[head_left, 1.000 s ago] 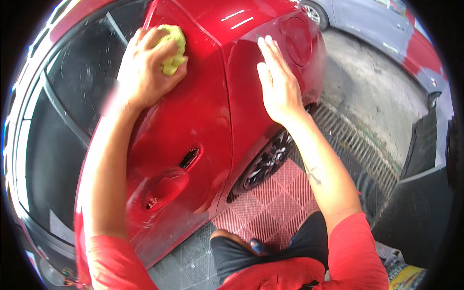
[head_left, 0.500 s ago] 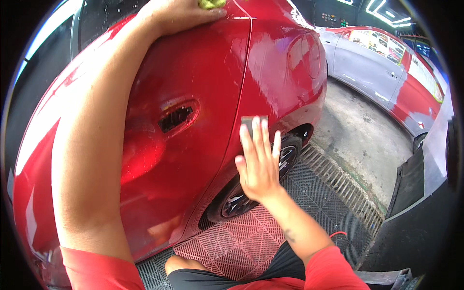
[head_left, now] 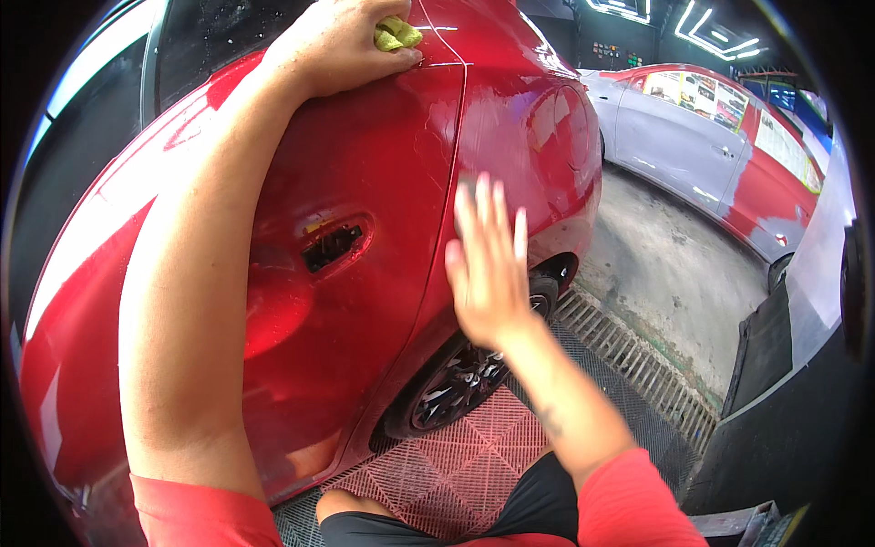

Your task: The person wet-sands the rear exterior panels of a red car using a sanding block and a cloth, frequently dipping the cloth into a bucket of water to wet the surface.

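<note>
My left hand rests at the top of a red car door, its fingers closed round a crumpled yellow-green cloth. To the right, my right hand lies flat on the red rear panel, fingers stretched out and a little blurred. A small dark sheet, like sandpaper, is under its fingertips, mostly hidden. The panel looks wet, with glossy and duller patches. Between the arms, the door has an open handle recess with no handle in it.
Below the panel is the rear wheel. Red and dark grid floor tiles lie under me, with a drain grate alongside. A grey and red car with covered windows stands at the far right. Close on the right is a dark panel.
My right hand has slid up the panel, with the dark sheet under its fingertips. The left hand keeps the cloth at the door top. The view has shifted slightly.
</note>
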`<state>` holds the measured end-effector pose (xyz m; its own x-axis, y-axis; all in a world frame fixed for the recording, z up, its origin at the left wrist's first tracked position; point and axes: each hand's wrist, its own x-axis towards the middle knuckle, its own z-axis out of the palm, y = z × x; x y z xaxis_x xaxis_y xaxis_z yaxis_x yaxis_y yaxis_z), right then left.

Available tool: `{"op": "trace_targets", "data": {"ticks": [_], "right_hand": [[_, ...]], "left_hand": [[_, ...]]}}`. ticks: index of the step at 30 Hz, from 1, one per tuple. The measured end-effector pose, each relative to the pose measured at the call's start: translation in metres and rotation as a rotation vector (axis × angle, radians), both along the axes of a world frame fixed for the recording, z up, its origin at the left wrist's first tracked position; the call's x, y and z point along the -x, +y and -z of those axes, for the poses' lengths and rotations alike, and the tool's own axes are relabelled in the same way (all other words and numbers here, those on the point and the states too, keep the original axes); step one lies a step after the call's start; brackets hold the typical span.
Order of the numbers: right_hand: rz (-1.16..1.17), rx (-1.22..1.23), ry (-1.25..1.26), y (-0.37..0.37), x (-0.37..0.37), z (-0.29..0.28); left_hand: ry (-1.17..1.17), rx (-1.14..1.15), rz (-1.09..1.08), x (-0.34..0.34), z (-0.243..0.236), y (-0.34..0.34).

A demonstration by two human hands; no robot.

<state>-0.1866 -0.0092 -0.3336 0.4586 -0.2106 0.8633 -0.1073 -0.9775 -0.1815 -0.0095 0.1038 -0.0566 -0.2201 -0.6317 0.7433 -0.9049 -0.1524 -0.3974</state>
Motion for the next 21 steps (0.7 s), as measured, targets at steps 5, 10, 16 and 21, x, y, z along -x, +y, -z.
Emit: {"op": "trace_targets", "data": {"ticks": [5,10,16,21], "right_hand": [[0.044,-0.084,-0.087,-0.082,-0.042,-0.11],[-0.091,-0.017,0.042,0.023,0.01,0.037],[0.087,-0.002,-0.05,-0.046,-0.02,-0.063],[0.012,-0.068,-0.094,-0.037,-0.026,-0.065]], "left_hand": [[0.054,-0.025,0.01,0.014,-0.001,-0.006],[0.01,-0.005,-0.002,-0.005,-0.001,0.0],[0.022,0.003,0.027,0.004,-0.002,-0.013],[0.04,-0.009,0.016,0.011,0.001,-0.003]]}}
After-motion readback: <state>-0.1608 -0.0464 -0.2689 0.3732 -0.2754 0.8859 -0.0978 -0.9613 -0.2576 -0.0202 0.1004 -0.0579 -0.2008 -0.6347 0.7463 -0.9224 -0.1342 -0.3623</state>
